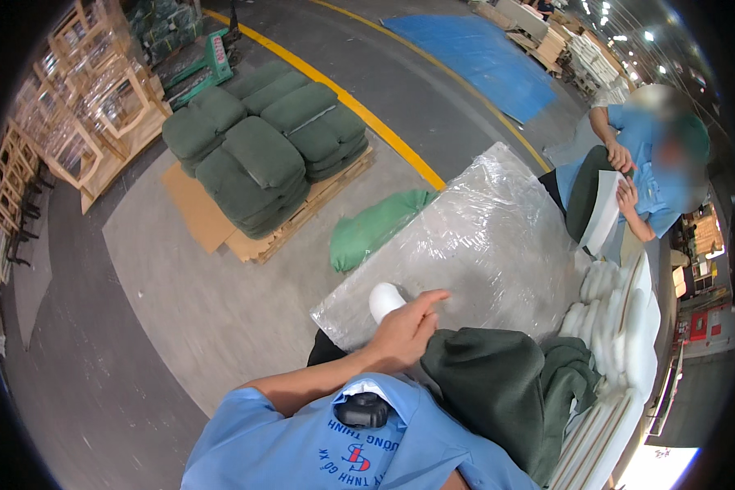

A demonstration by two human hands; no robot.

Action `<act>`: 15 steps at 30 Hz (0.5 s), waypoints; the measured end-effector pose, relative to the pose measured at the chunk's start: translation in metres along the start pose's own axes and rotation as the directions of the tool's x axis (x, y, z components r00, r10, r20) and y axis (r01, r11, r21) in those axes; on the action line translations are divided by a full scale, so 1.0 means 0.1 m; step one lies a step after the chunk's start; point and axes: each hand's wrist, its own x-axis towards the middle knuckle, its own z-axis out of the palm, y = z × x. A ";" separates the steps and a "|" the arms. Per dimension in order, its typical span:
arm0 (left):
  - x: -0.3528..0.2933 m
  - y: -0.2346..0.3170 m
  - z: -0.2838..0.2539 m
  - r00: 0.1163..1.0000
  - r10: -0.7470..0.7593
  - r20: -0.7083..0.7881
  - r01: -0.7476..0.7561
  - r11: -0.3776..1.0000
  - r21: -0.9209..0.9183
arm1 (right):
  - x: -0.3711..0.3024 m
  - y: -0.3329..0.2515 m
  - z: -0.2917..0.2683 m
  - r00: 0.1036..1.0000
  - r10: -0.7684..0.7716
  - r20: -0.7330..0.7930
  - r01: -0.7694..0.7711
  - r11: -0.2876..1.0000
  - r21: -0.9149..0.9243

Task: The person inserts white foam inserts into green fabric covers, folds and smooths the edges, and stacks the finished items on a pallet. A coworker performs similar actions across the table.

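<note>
My left hand [405, 328] is over the near edge of the plastic-wrapped worktable [474, 237]. Its index finger is stretched out and it seems to hold nothing; the other fingers are partly hidden. Just behind the hand is a smooth, rounded white thing [385, 300], whose kind I cannot make out. A dark green fabric cover [490, 371] lies bunched against my body, close to the left fingertips. My right hand is hidden, apparently behind this cloth; only a bit of the right arm shows at the lower edge.
Across the table a co-worker [653, 163] holds a green cover and a white pad [603, 212]. White cushion pads [621, 327] are stacked at my right. A green sack [376, 229] lies beyond the table. Green cushions [253, 163] fill a pallet, near wooden frames [98, 106] and a pallet jack [212, 61].
</note>
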 end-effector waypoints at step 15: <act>0.21 -0.56 0.10 0.660 0.370 0.654 -0.750 0.270 0.604 | -0.05 -0.60 0.19 0.968 0.160 0.193 -0.109 0.962 -0.249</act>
